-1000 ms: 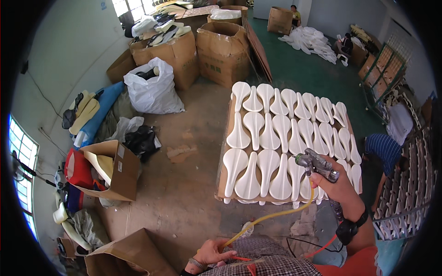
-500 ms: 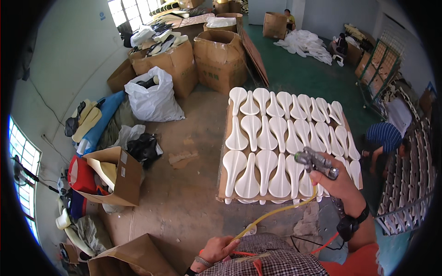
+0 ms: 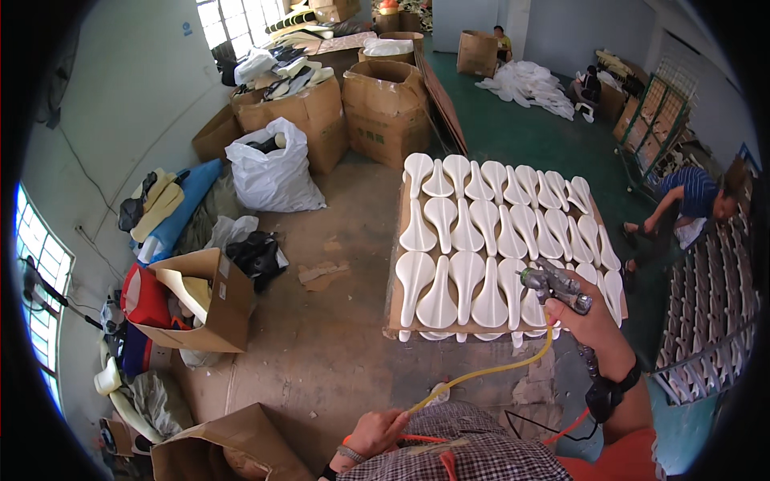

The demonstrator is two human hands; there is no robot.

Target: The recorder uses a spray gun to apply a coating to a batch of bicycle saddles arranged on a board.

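My right hand is wrapped round a grimy metal spray gun, held over the near right part of several rows of cream, bicycle-saddle-shaped pieces. These lie close together, alternating wide and narrow ends, on a brown cardboard sheet. From the gun a yellow hose curves down to my left hand, whose fingers are closed round it near my waist. The gun's trigger is hidden by my fingers.
Left, a white sack and an opened carton stand among piled scraps. Another carton is near my left arm. At right, a co-worker in a striped shirt bends by a rack of similar pieces. Two people sit far back.
The saddle pieces sit slightly higher in the picture as the view shifts a little. The co-worker at right has turned and moved an arm. Both my hands keep their hold.
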